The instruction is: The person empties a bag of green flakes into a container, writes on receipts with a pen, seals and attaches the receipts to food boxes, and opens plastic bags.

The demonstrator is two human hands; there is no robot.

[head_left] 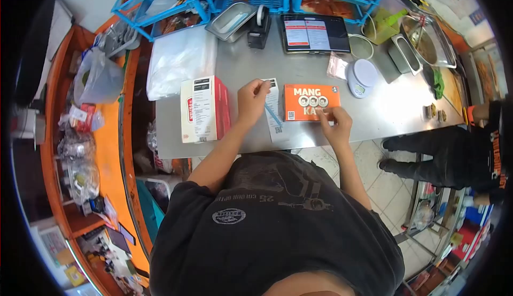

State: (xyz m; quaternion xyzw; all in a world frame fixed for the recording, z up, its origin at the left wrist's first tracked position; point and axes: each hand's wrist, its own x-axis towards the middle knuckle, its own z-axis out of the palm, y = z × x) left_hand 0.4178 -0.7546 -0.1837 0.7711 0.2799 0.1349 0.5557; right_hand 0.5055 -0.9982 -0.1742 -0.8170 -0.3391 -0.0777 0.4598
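Observation:
My left hand (253,102) is closed above the steel table, with its fingertips pinched beside a printed paper slip (274,94). A thin blue pen-like stick (274,116) slants from just below those fingers across the slip. Whether the fingers grip the stick itself is hard to make out. At the front right edge of an orange box (295,105) with "MANG" lettering, my right hand (336,125) has its fingers curled and touching the cardboard. Left of my left hand stands a white and red box (222,109) with a printed slip on its top.
A tablet (314,33), a black label device (259,31), a metal tray (231,22) and blue racks (246,2) line the back. Clear plastic bags (181,60) lie left. A small scale (363,75) sits right. Another person (470,157) stands at the right.

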